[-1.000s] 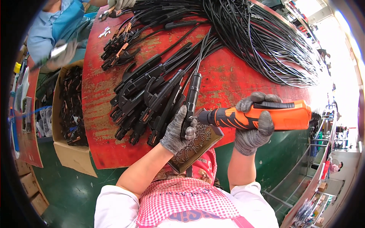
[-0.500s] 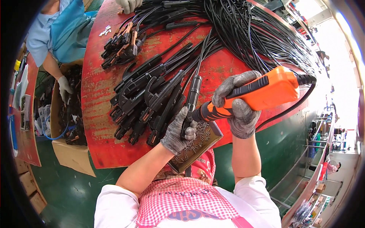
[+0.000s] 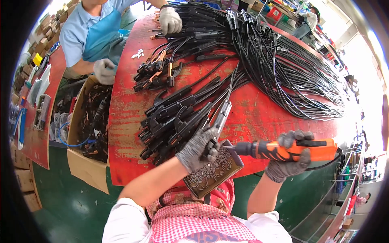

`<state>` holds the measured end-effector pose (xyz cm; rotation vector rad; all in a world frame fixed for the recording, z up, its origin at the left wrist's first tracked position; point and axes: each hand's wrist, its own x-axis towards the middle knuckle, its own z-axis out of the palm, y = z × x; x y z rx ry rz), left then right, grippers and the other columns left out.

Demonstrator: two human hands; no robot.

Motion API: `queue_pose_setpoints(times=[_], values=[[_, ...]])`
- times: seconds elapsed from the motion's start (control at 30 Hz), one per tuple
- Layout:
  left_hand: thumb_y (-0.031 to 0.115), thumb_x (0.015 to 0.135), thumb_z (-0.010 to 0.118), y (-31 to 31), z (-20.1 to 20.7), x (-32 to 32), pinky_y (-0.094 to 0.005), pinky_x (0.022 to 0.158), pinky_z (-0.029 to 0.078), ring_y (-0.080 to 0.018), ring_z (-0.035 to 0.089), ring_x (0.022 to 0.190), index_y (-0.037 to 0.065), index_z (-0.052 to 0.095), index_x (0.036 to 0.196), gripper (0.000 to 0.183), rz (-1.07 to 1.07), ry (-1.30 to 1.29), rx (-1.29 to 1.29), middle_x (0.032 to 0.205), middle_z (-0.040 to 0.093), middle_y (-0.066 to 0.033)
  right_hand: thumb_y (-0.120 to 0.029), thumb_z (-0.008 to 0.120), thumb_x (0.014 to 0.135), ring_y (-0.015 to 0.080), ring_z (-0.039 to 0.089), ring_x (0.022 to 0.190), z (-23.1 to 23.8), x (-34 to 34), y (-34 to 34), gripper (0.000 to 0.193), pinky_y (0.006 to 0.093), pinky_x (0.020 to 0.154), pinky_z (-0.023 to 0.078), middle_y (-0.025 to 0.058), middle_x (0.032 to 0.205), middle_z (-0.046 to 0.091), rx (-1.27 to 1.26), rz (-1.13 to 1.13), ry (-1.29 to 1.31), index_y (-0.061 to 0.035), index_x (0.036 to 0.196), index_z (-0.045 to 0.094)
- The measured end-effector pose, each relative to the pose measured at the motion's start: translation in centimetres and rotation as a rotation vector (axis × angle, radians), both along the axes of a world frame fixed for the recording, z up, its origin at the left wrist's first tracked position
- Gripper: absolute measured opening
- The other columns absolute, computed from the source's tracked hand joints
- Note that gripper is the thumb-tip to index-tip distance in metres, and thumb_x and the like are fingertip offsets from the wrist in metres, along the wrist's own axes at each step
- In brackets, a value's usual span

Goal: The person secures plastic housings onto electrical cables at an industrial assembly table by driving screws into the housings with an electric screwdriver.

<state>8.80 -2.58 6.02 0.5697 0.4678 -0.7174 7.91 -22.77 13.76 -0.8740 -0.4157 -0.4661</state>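
My left hand [image 3: 198,150], in a grey glove, is closed round a black welding electrode holder [image 3: 221,117] whose cable runs up toward the bundle. My right hand [image 3: 288,162], gloved too, grips an orange and black electric screwdriver [image 3: 320,150]. Its dark nose points left, and its tip lies near my left fingers, apart from the holder. Below the tip and beside my left hand sits an open tray [image 3: 236,155] of small screws [image 3: 210,172]. Several more black electrode holders [image 3: 172,103] lie in a pile just past my left hand.
A red worn table [image 3: 125,133] carries a large bundle of black cables [image 3: 283,77], holders with copper-coloured jaws [image 3: 160,67] and small white pieces [image 3: 137,53]. At the left, a gloved co-worker [image 3: 97,36] stands by a cardboard box [image 3: 77,129] of dark parts.
My right hand has drawn the screwdriver right, away from the holder in my left hand. The holder has tilted a little. The co-worker's hand has risen out of the box. The view has shifted.
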Motion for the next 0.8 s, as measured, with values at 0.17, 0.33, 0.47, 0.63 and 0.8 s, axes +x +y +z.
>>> queue_pose_setpoints(times=[0.17,0.33,0.47,0.63,0.8], values=[[0.023,0.079,0.062,7.0,3.4,3.5,-0.0215,0.036,0.039,-0.0098,0.049,0.041,0.017,0.028,0.123,0.056,-0.271,-0.321,0.473,0.064,0.051,-0.0028,-0.019,0.061,0.074,0.0183,0.054,0.065,-0.2,-2.0,-3.2,0.036,0.0324,0.059,0.045,0.0104,0.095,0.057,0.103,-0.11,0.058,-0.0081,0.106,0.048],[0.03,0.078,0.062,11.5,3.7,7.5,-0.0298,0.047,0.047,-0.0141,0.055,0.051,0.014,0.035,0.124,0.055,-0.532,-0.469,1.119,0.075,0.054,-0.0067,-0.02,0.057,0.078,0.0163,0.051,0.066,-3.4,-2.8,-4.1,0.032,0.0313,0.058,0.044,0.0076,0.088,0.054,0.038,-0.189,0.205,-0.0073,0.105,0.046],[0.034,0.081,0.051,9.0,6.8,10.4,-0.0392,0.092,0.037,-0.0271,0.05,0.104,0.011,0.061,0.097,0.029,-1.13,-1.071,1.934,0.107,0.053,-0.0168,-0.021,0.058,0.076,0.0163,0.052,0.065,-4.9,-2.9,-4.8,0.034,0.0314,0.059,0.045,0.0072,0.088,0.054,0.07,-0.183,0.301,-0.0082,0.105,0.045],[0.026,0.073,0.055,5.2,-0.6,23.0,-0.0406,0.079,0.044,-0.0316,0.058,0.088,0.012,0.065,0.092,0.026,-0.793,-1.238,2.317,0.084,0.062,-0.0165,-0.019,0.06,0.075,0.017,0.053,0.066,-5.0,-2.7,-4.4,0.035,0.0316,0.06,0.046,0.0075,0.088,0.054,0.12,-0.178,0.338,-0.0083,0.105,0.045],[0.025,0.071,0.055,1.6,-7.6,27.2,-0.0363,0.069,0.048,-0.0265,0.062,0.079,0.009,0.065,0.09,0.027,-1.021,-1.083,1.905,0.088,0.062,-0.0161,-0.022,0.063,0.072,0.0182,0.054,0.062,-6.1,-4.4,-5.8,0.043,0.0316,0.055,0.046,0.0084,0.085,0.055,0.112,-0.295,0.404,-0.0079,0.107,0.044]])
